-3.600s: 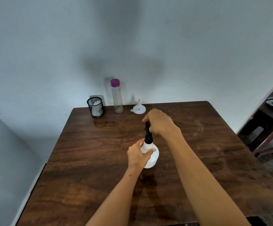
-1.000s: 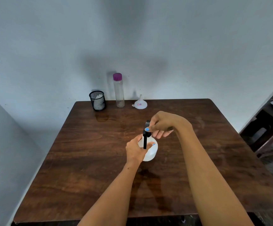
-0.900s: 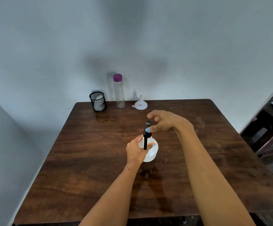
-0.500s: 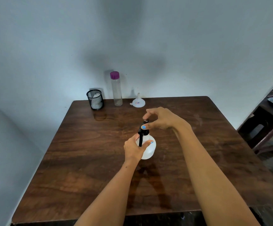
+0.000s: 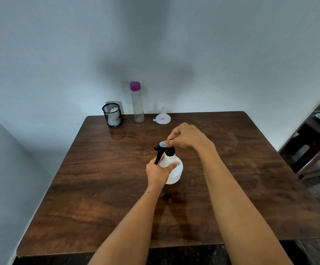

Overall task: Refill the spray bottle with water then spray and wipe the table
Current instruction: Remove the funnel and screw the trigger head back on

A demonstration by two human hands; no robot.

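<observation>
A white spray bottle [image 5: 174, 169] stands upright near the middle of the brown wooden table [image 5: 98, 197]. My left hand [image 5: 158, 172] grips its round body from the near side. My right hand [image 5: 186, 136] pinches the black spray head [image 5: 165, 151] on top of the bottle, thumb in front and fingers curled over it. The trigger hangs down to the left. At the back edge stand a tall clear water bottle with a purple cap [image 5: 137, 102] and a white funnel [image 5: 162, 118], mouth down.
A black mesh cup [image 5: 112, 117] holding white cloth or paper sits at the back left corner. The wall runs right behind the table. To the right stands another dark table [image 5: 319, 131] with a blue-and-white item on it.
The black spray head has turned on the bottle: its trigger swung from facing me to pointing left. My right hand regripped the head between turns. My left hand kept hold of the body.
</observation>
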